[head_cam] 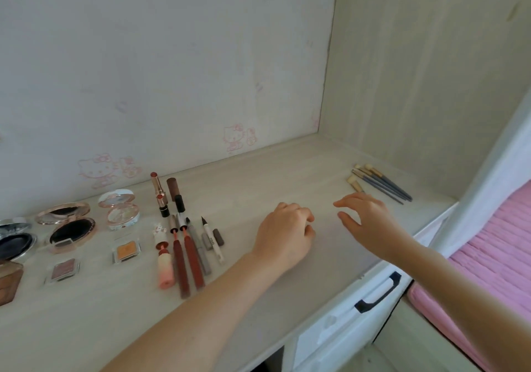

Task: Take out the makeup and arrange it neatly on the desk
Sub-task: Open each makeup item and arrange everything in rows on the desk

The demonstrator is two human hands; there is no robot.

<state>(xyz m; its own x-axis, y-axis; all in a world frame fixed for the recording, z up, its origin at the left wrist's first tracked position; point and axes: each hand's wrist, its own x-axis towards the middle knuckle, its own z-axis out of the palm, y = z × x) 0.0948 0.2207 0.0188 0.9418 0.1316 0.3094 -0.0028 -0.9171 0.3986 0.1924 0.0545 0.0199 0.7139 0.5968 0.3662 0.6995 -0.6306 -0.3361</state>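
Head view: my left hand (283, 233) rests on the desk (273, 170), fingers curled, seemingly empty; my right hand (370, 219) hovers, fingers loosely spread, near the makeup brushes (382, 183).

Left hand (283, 233): the fingers curl under; their tips are hidden, so whether they hold anything cannot be told.
Short brush (356, 185): just beyond the fingers of the right hand (370, 219), its handle end hidden behind them.
Silver compact (14, 239): far left of the left fingers, cut by the picture's edge.
Brown case (10, 281): far left too, nearer the camera, also cut off.
White pen (212, 242): left of the left fingers; its print is too small to read.
Bed (494, 256): right of the right fingers, cut by the edge.
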